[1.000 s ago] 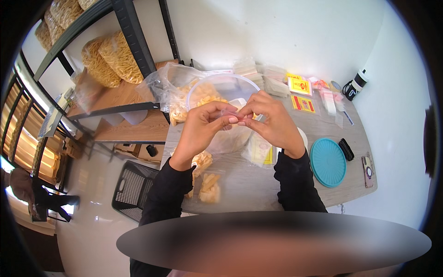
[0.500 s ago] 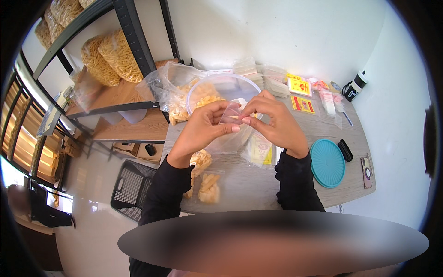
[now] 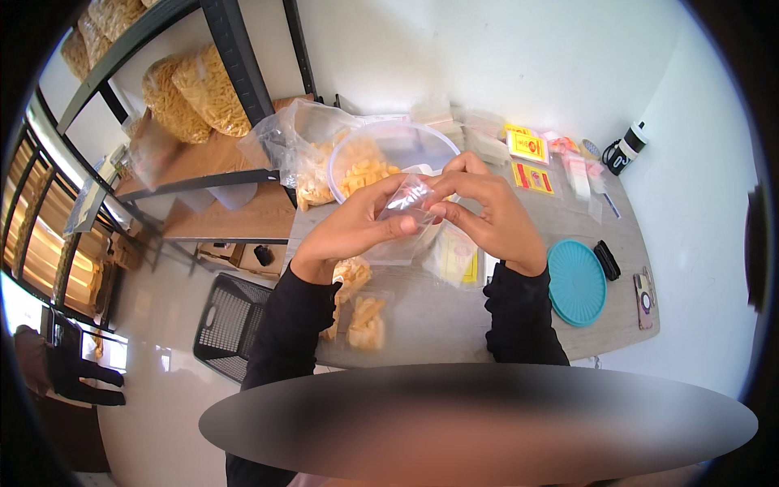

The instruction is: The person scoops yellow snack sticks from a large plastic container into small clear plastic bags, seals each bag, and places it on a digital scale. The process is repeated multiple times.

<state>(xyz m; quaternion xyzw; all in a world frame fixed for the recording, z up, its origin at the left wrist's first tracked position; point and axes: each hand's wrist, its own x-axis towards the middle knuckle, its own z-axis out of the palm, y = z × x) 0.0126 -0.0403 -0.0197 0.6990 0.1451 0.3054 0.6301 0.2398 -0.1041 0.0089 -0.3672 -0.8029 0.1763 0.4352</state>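
A small clear plastic bag (image 3: 408, 197) is pinched between both hands above the table. My left hand (image 3: 345, 231) grips one side of it, thumb across the front. Opposite, my right hand (image 3: 492, 213) holds the other edge with thumb and fingertips. Behind them stands a round translucent tub (image 3: 451, 144) with yellow snack sticks (image 3: 363, 174) inside. Below my right hand lie clear bags with yellow labels (image 3: 456, 256). Close to my left forearm are filled snack bags (image 3: 367, 325) on the table.
A large open snack bag (image 3: 312, 174) leans by the tub. Bag stacks (image 3: 484, 138) and yellow label packs (image 3: 531, 178) lie at the back. A turquoise lid (image 3: 577, 282), black case (image 3: 606, 260) and phone (image 3: 644, 299) are right. A shelf (image 3: 219, 223), dark basket (image 3: 231, 325) and person (image 3: 69, 365) are left.
The small bag has been turned between my fingers and now catches bright glare. My hands stay in nearly the same place. The person at the far left has shifted.
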